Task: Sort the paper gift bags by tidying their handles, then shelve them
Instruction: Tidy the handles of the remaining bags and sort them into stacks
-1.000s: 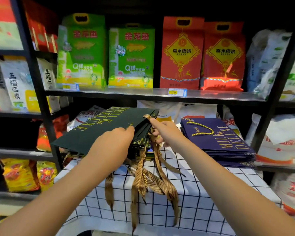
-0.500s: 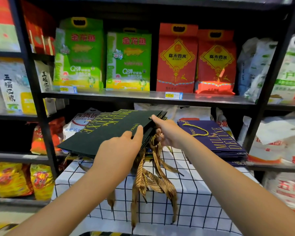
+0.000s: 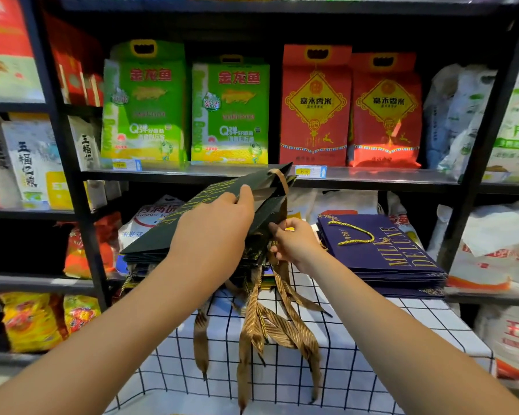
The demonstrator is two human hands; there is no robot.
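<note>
Before stocked shelves, left hand (image 3: 213,235) fingers grip a dark green bag (image 3: 192,217) (gold-lettered); right hand (image 3: 294,244) pinches its ribbon.

The left hand (image 3: 219,223) grips the top dark green gift bag (image 3: 192,217), tilting its open end up off the stack. The right hand (image 3: 294,244) pinches at the gold ribbon handles (image 3: 270,322) hanging over the checked surface (image 3: 372,348). A stack of navy bags (image 3: 384,256) lies just beside.

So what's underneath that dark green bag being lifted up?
More dark green bags in a flat stack, gold ribbon handles spilling over the checked cloth. The left hand hides most of the stack.
</note>
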